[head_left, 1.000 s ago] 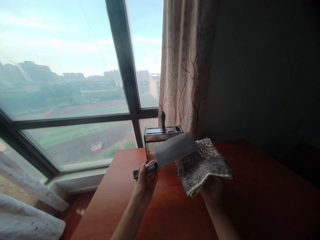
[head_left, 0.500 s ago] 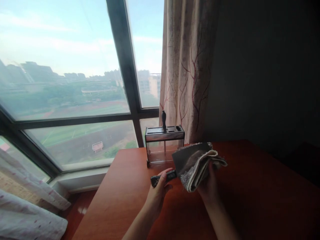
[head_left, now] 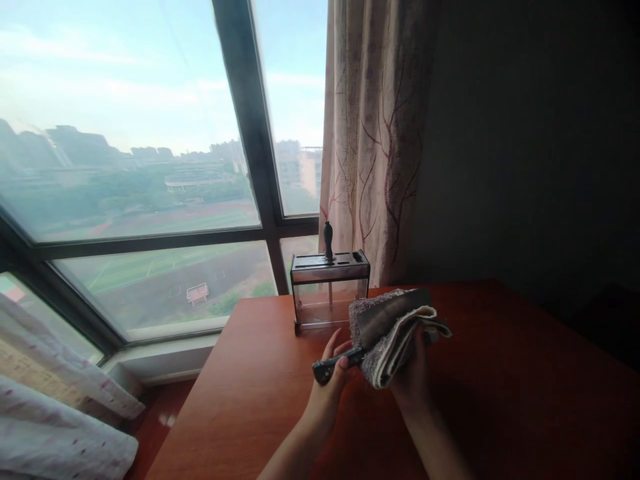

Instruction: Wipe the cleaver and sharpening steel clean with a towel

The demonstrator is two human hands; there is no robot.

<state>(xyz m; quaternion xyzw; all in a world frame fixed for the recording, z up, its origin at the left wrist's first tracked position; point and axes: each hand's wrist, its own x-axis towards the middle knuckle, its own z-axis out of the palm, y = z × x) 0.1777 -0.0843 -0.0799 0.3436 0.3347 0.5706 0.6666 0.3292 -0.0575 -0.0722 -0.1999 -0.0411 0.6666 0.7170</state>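
Observation:
My left hand grips the black riveted handle of a cleaver, thumb on top of the handle. The broad dark blade points right and lies against a folded, fuzzy grey towel with a pale edge. Wrapped around the towel from below and the right, my right hand presses it to the blade; most of its fingers are hidden behind the cloth. Just behind stands a clear-sided knife block with a dark top, holding one tool by its black handle.
Both hands are above a reddish-brown wooden table. Beyond its left and far edges are a large window with a dark frame and a patterned curtain. A pale curtain hangs at lower left.
The cleaver has shifted right and slightly down relative to the towel, so the towel now covers the blade's part near the handle. My left hand moved right, close to the cloth.

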